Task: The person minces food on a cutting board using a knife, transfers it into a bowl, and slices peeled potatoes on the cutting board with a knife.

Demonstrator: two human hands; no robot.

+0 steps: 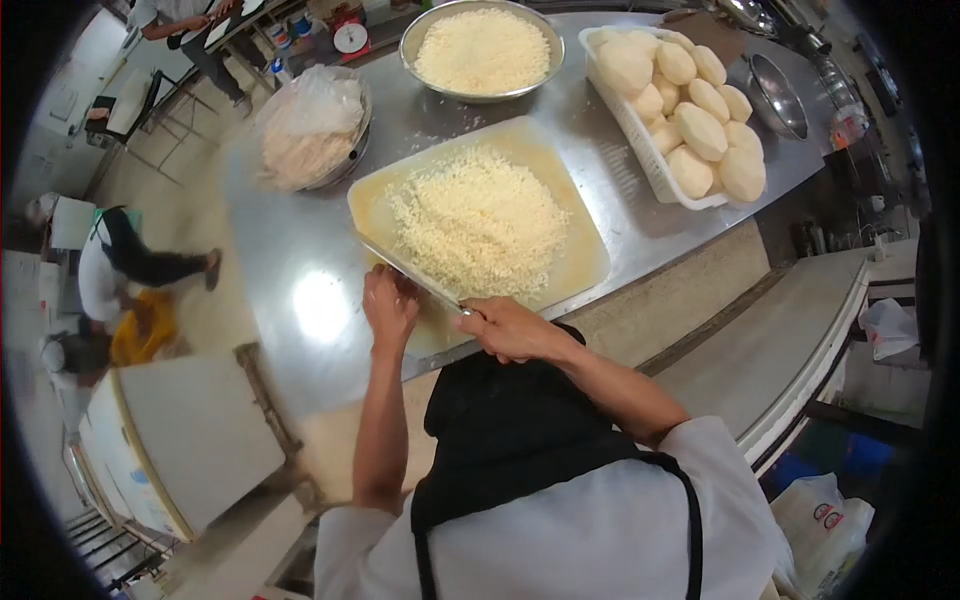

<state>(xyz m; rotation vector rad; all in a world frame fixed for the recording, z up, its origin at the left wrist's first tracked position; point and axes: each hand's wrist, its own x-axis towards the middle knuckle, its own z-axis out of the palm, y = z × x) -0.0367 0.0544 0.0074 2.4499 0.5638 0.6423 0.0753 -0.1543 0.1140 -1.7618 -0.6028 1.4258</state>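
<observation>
My right hand (507, 328) is wrapped round the handle of a large knife (405, 267), whose blade slants up and left along the near edge of a pale pile (480, 222) of finely chopped food. My left hand (390, 302) is closed beside the near side of the blade; its fingertips are partly hidden, and whatever they hold cannot be made out. The pile lies on a yellowish cutting board (583, 235) on a metal table (300, 235). Behind the board, a metal bowl (482, 50) holds more of the chopped food.
A white basket (640, 150) of peeled, rounded pale pieces stands at the right, beside an empty metal bowl (778, 97). At the left is a bowl with a plastic bag (315, 125). A red scale (351, 38) stands behind. Other people (125, 260) are at the left.
</observation>
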